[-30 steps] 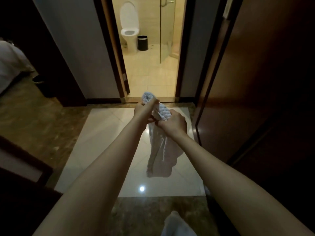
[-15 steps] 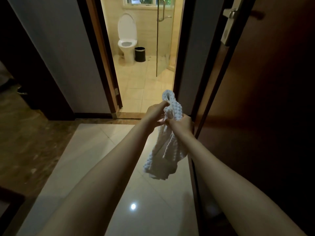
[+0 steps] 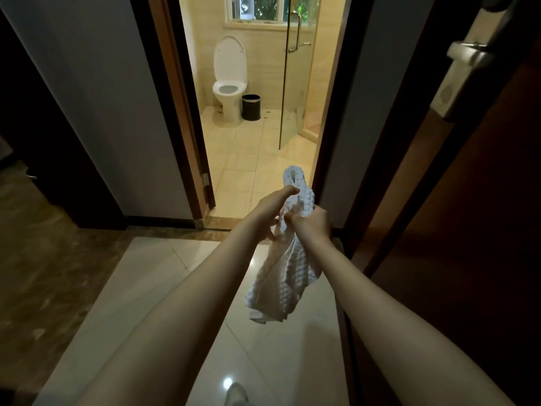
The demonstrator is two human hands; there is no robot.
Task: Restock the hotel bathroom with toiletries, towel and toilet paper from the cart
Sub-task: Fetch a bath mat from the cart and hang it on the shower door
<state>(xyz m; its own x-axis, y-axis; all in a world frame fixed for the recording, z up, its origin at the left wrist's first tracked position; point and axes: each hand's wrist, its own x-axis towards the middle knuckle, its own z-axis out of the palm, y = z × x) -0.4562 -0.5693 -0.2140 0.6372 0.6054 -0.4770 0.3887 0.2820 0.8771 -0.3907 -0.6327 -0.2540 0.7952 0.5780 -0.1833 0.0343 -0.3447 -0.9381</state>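
1. Between the fists bunches the towel [image 3: 281,284]; left hand [image 3: 272,212] and right hand [image 3: 311,227] curl round its top, rest hanging below.
2. Loose tail could snag the doorframe [image 3: 330,142] beside the grip.

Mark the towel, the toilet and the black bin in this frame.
towel [image 3: 281,282], head view, on the hanging lower fold.
toilet [image 3: 229,111], head view, on the front of the bowl.
black bin [image 3: 251,109], head view, on its side wall.
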